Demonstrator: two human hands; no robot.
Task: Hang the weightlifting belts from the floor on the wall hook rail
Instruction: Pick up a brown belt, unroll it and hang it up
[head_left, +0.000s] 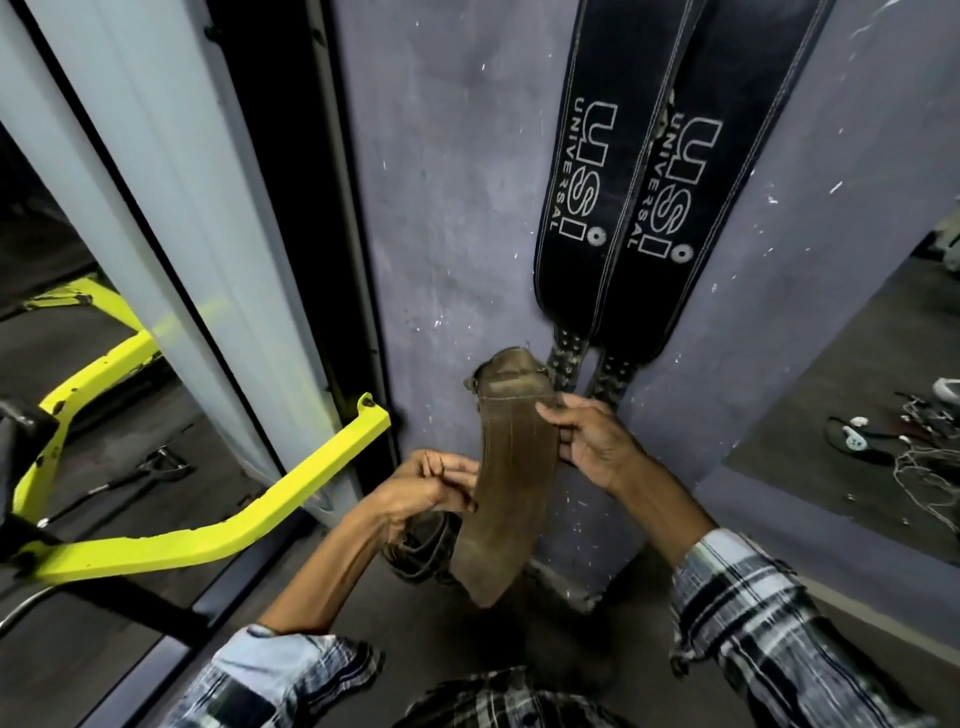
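Hands, left (434, 488) and right (587, 441), grip brown belt (511, 478) upright, buckle end up.

One head-worn wide-angle view — looking steeply down along the purple-grey wall (447, 208), very close to it, with both forearms reaching in from the bottom edge — and the floor (831, 395) falling away at right.
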